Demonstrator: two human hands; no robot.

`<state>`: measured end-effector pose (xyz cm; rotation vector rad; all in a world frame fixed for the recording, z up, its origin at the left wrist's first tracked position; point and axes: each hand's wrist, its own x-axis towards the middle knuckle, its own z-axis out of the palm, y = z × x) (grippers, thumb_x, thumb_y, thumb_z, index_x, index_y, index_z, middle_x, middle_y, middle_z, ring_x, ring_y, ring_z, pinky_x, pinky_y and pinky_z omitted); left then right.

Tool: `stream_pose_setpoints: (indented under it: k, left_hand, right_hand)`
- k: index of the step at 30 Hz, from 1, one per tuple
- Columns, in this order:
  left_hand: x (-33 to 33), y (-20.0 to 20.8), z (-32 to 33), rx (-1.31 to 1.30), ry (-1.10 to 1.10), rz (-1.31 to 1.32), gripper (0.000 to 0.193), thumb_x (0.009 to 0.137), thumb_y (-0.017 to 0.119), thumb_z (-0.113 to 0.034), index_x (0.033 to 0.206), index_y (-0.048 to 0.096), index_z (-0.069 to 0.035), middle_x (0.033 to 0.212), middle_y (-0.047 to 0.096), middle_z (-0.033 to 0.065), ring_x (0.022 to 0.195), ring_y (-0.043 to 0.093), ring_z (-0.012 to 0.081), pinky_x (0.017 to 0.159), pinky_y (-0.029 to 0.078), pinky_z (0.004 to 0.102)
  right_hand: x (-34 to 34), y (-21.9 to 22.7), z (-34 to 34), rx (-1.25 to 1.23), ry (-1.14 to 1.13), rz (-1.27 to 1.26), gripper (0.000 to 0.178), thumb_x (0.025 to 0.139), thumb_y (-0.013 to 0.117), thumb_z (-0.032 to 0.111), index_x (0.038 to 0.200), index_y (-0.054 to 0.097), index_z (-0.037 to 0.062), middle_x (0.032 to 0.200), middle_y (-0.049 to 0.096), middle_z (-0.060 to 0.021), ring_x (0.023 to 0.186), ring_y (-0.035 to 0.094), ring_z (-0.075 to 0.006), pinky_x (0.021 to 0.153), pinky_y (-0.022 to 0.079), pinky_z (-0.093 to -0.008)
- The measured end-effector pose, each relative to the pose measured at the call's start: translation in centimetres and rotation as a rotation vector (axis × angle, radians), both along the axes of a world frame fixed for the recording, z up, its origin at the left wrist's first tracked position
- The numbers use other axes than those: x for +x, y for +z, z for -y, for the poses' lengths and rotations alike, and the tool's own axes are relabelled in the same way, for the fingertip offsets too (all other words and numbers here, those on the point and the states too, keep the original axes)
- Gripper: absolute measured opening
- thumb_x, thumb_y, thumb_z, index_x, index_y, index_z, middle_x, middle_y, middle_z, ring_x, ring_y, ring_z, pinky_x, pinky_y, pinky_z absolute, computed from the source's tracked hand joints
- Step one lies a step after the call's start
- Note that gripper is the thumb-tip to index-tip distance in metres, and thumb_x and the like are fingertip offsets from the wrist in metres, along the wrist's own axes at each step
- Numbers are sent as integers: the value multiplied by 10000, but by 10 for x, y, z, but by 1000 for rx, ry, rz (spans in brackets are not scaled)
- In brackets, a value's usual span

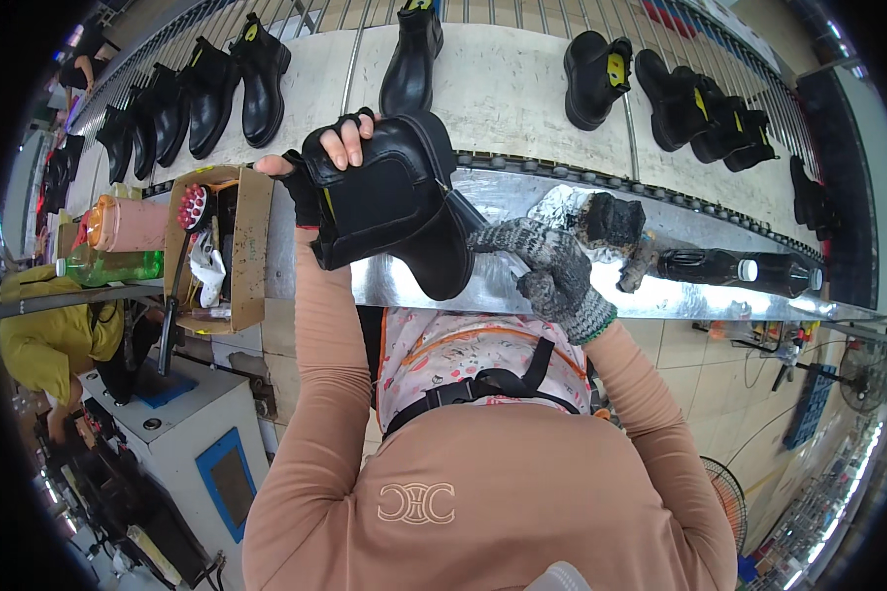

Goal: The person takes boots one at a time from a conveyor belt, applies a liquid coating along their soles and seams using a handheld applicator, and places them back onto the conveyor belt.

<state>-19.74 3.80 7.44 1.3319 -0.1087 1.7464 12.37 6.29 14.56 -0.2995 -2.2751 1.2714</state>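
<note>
A black ankle boot (pixel 389 212) is tilted sideways above the metal ledge in front of me. My left hand (pixel 337 153), in a black fingerless glove, is wrapped round the boot's upper side. My right hand (pixel 554 276) wears a grey knitted glove, its fingers bent close together against the boot near the sole and heel. A thin greyish piece shows at those fingertips, too small to name. Beside the right hand lies a blackened, lumpy pad (pixel 611 219) on crumpled whitish material (pixel 560 204).
Black boots (pixel 261 89) stand in rows on the pale conveyor (pixel 503 89) beyond the ledge (pixel 503 291). Two dark bottles (pixel 705 266) with white caps lie at right. At left are a cardboard box (pixel 251 246), a red-bristled brush (pixel 193 209) and a person in yellow (pixel 49 345).
</note>
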Motion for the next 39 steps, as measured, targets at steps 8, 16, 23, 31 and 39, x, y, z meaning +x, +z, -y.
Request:
stream_pose_setpoints:
  k: [8,16,23,31,39]
  left_hand:
    - [-4,-20,21,-132,303,280,866,781,273,-831,897,610,-42,909,542,78,1054,412,240,1074,195,429]
    - [-39,-27,30,-508,163,309,873,705,340,-859,731,620,-33,810,555,88,1021,472,257,1054,284,381]
    - [-55,-53,32,-610,262,357,862,732,343,-839,747,635,-28,828,572,101,991,505,254,998,362,388]
    - [-48,-36,36,-774,463,334,854,797,292,-809,744,617,-21,794,576,123,931,526,277,968,388,396]
    - [-62,-42,33,-1014,771,304,906,761,306,-842,677,596,12,724,611,157,847,585,302,912,425,378]
  right_hand:
    - [-1,-5,0,-29,58,154,420,741,594,144,1160,629,134,1073,658,-112,954,618,-316,841,483,-381]
    - [13,-21,4,-80,58,236,336,828,526,196,1119,647,78,1084,662,-130,972,638,-302,863,494,-362]
    - [23,-46,15,-217,15,248,576,924,348,519,1100,655,66,1077,666,-126,969,643,-295,866,494,-360]
    - [30,-53,22,-339,-87,297,749,904,271,656,1072,667,43,1031,688,-126,915,669,-265,838,504,-343]
    - [35,-52,26,-250,-138,343,326,928,477,274,1066,667,48,1006,695,-116,923,667,-249,837,501,-333]
